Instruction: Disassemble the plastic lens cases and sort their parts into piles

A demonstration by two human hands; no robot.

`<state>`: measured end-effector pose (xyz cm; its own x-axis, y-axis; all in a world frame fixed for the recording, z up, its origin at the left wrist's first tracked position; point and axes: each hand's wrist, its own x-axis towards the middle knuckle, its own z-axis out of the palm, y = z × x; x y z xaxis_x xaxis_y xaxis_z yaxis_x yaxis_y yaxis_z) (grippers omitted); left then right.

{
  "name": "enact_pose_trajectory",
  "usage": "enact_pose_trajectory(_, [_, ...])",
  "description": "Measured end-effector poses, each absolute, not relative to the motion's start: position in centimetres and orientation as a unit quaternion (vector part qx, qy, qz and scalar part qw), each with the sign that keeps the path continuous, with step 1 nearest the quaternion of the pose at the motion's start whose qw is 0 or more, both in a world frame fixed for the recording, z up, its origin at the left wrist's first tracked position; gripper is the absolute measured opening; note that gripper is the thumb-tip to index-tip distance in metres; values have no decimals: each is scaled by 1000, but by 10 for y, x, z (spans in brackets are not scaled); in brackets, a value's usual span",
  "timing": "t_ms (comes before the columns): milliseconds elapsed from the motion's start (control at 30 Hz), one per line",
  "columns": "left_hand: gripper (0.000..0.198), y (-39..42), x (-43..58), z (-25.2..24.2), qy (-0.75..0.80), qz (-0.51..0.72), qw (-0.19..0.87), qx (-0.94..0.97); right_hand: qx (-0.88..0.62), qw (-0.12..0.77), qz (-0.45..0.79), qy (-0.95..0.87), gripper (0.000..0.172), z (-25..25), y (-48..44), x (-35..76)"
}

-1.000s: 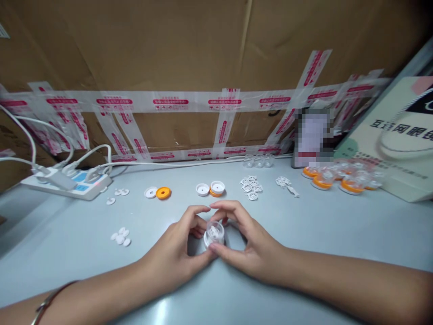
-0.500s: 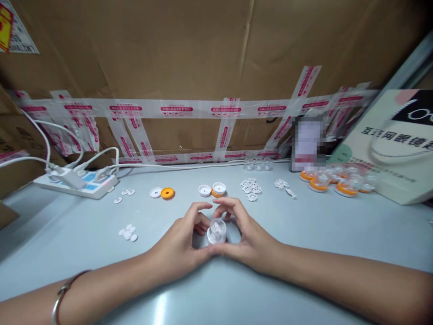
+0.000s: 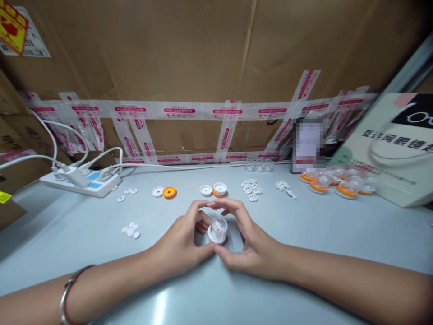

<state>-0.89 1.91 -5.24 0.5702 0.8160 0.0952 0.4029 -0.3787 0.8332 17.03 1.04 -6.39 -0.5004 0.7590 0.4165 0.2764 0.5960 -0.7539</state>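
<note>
The left hand [image 3: 184, 234] and right hand [image 3: 259, 239] curve into a loose ring at the near middle of the table [image 3: 321, 234]. Inside it, a clear dome [image 3: 219, 227] sits upright on a white base [image 3: 213, 239]. On both hands, the fingers are bent and well parted from the thumbs, whose tips are close together at the base's near edge; whether any fingers touch it, I cannot tell. Small white discs [image 3: 130, 231] lie to the left, an orange disc [image 3: 169, 192] farther back, and lacy white pieces [image 3: 251, 188] on the far side, right of middle.
</note>
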Motion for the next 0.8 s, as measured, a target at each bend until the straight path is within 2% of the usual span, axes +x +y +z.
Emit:
enact_pose_trajectory(167, [52, 18, -9, -53, 383, 261, 393, 794, -304, 382, 357, -796, 47, -63, 10, 170])
enact_pose_trajectory(300, [55, 18, -10, -54, 378, 263, 395, 795, -368, 387, 317, -784, 56, -62, 10, 170])
enact_pose_trajectory(367, [54, 19, -9, -55, 378, 266, 396, 793, -413, 374, 316, -768, 48, -63, 10, 169])
enact_pose_trajectory(467, [51, 18, -8, -55, 384, 267, 392, 792, -382, 374, 327, -779, 36, -63, 10, 170])
enact_pose_trajectory(667, [48, 17, -8, -53, 384, 264, 379, 799, -254, 368, 361, -819, 45, -61, 7, 173])
enact_pose_trajectory(800, [53, 17, -9, -54, 389, 264, 394, 790, -366, 372, 297, -800, 56, -60, 9, 171])
